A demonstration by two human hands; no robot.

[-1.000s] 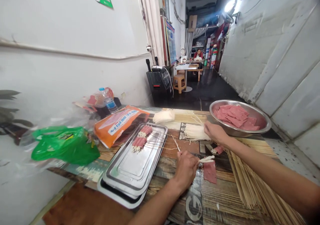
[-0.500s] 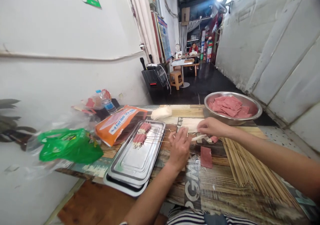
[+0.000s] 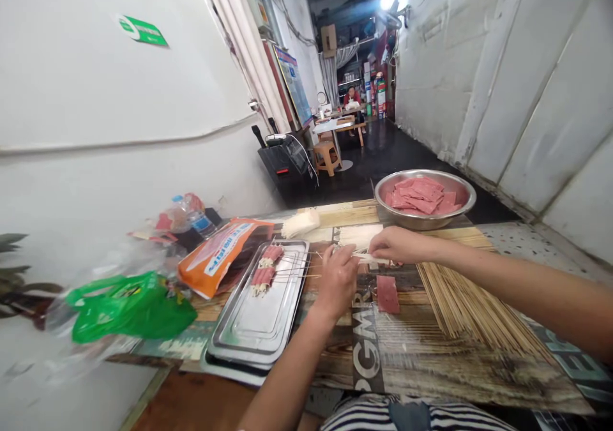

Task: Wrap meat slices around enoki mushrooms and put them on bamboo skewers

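A small bundle of pale enoki mushrooms (image 3: 376,260) stretches between my two hands, just above the table. My left hand (image 3: 339,279) has its curled fingers closed on the bundle's left end. From the right, my right hand (image 3: 400,246) pinches the same strands. Behind them lies a larger enoki bunch (image 3: 361,235), partly covered by my fingers. A flat pink meat slice (image 3: 387,294) rests on the table just below my hands. Left of them, a metal tray (image 3: 253,329) holds several skewered meat-wrapped enoki rolls (image 3: 267,270), their sticks pointing right.
Many bamboo skewers (image 3: 474,303) lie at the right under my right forearm. A steel bowl (image 3: 426,220) of pink meat slices stands behind. Another enoki bunch (image 3: 301,224), an orange packet (image 3: 225,252) and a green plastic bag (image 3: 134,310) are to the left. A person (image 3: 352,99) sits far back.
My view has turned slightly right. My hands have come closer together around the enoki strands, which now span between them. The meat slice and tray stay in place.
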